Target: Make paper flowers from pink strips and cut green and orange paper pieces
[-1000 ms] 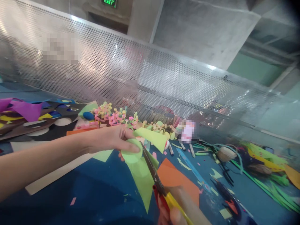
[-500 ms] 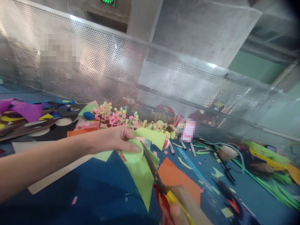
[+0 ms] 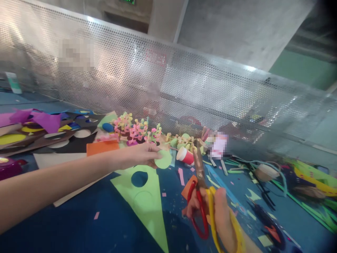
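Note:
Between the thumb and fingers of my left hand (image 3: 143, 154) is a light green paper circle (image 3: 163, 160). My right hand (image 3: 222, 214) grips scissors (image 3: 200, 172) with one red and one yellow handle, blades pointing up and away, close together. Below my left hand lies a pointed sheet of green paper (image 3: 150, 218) on the blue table. It has a round hole near its top and a circle outline beneath the hole. A red and white paper cup (image 3: 185, 155) lies on its side between the circle and the scissors blades.
Pink and yellow paper flowers (image 3: 139, 130) stand along the perforated metal screen (image 3: 126, 70). Orange paper (image 3: 102, 148) and dark sheets with cut circles lie at left. A glue gun (image 3: 271, 225), a blue ruler (image 3: 223, 188) and green strips (image 3: 302, 203) are on the right.
The paper circle has moved up and right in my left hand, away from the green sheet, which now lies on the table. The scissors have swung upright and moved right, uncovering the cup.

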`<control>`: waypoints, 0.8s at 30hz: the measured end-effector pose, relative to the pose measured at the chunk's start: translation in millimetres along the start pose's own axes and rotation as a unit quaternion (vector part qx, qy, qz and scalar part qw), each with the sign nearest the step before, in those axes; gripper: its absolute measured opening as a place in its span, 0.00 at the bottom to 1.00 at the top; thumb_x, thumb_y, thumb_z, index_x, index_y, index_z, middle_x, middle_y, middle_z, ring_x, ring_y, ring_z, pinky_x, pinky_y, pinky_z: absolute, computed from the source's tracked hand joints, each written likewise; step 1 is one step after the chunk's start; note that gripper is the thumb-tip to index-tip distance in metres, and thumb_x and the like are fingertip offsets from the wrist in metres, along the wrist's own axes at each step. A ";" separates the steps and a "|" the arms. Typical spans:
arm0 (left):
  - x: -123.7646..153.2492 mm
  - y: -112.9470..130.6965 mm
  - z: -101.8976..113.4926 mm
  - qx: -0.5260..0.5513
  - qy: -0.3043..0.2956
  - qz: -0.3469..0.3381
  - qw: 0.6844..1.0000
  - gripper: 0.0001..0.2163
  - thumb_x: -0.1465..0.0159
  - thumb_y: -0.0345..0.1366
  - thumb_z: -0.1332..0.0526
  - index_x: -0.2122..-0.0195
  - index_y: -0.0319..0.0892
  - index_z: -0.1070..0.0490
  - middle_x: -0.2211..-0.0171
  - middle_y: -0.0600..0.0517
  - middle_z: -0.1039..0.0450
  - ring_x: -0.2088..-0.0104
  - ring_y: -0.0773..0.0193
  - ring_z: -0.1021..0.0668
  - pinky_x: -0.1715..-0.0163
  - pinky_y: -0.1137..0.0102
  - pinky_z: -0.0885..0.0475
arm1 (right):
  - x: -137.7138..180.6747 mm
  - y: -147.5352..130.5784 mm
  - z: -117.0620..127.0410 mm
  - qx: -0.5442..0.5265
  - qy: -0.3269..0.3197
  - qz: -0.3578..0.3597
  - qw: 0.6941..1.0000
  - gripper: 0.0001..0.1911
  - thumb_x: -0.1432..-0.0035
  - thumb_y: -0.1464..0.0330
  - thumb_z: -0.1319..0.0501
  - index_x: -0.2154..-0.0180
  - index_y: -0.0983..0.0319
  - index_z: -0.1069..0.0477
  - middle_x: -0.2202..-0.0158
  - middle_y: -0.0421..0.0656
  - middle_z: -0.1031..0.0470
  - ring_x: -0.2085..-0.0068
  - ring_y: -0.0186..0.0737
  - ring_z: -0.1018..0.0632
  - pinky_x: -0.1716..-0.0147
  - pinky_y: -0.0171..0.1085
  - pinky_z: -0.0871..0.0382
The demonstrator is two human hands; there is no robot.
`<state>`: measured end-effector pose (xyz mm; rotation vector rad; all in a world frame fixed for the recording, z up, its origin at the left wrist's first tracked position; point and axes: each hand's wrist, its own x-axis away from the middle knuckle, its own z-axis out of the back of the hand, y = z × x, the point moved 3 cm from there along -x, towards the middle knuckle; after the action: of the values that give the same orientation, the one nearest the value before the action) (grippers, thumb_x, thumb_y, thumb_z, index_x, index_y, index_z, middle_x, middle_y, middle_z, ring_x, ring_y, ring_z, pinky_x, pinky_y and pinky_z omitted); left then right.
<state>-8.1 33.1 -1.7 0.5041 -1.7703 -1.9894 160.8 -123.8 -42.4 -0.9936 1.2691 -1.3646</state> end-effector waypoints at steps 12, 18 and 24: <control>-92.7 -33.3 -60.2 -0.110 -0.011 0.045 0.993 0.10 0.51 0.31 0.38 0.66 0.39 0.31 0.75 0.54 0.28 0.73 0.62 0.21 0.71 0.71 0.28 | -29.0 -10.5 53.6 -0.118 0.181 -0.002 0.976 0.37 0.57 0.34 0.59 0.86 0.60 0.40 0.86 0.41 0.35 0.78 0.42 0.26 0.69 0.42 0.30; -107.6 -6.1 -83.9 -0.137 -0.045 0.002 0.990 0.16 0.43 0.41 0.43 0.56 0.39 0.32 0.62 0.45 0.25 0.66 0.61 0.22 0.71 0.71 0.28 | -36.0 -3.7 68.4 -0.102 0.197 0.002 0.975 0.37 0.61 0.32 0.59 0.87 0.59 0.40 0.85 0.42 0.34 0.78 0.43 0.26 0.73 0.41 0.30; -50.7 19.3 -23.9 -0.373 -0.132 -0.057 0.916 0.17 0.48 0.46 0.37 0.60 0.44 0.26 0.66 0.50 0.24 0.65 0.60 0.24 0.64 0.71 0.32 | -34.0 -0.2 54.0 -0.085 0.172 -0.008 0.981 0.36 0.63 0.32 0.56 0.86 0.58 0.40 0.85 0.43 0.33 0.77 0.43 0.25 0.74 0.40 0.29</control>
<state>48.7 38.6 13.9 0.0800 -0.9684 -2.6929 219.6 -100.5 -34.0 -0.9073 1.6623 -1.5035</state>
